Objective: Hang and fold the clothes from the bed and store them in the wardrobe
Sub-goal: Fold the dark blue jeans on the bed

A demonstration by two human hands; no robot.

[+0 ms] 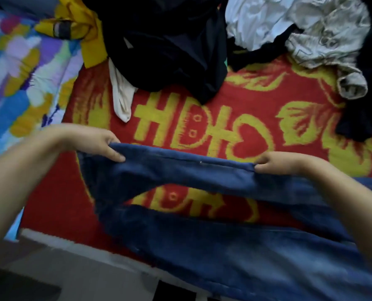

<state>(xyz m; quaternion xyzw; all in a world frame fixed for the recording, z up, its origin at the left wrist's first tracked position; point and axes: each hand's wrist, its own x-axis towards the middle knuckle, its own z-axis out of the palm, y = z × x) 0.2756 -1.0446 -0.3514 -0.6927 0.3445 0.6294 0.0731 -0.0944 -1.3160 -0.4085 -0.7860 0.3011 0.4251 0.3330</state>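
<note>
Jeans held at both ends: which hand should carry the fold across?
Probably right hand: it pinches the free leg of the blue denim jeans, while left hand grips the corner where they bunch.

The scene is dim and flatly lit, with a cool bluish cast and no hard shadows or glare. Detail is soft throughout: the yellow pattern on the red woven blanket (202, 131) smears at its edges, and the dark blue denim trousers (202, 235) show little texture. The heap of black clothing (165, 40) sinks into near-featureless darkness. Wide-angle distortion stretches both forearms towards the lower corners.
</note>
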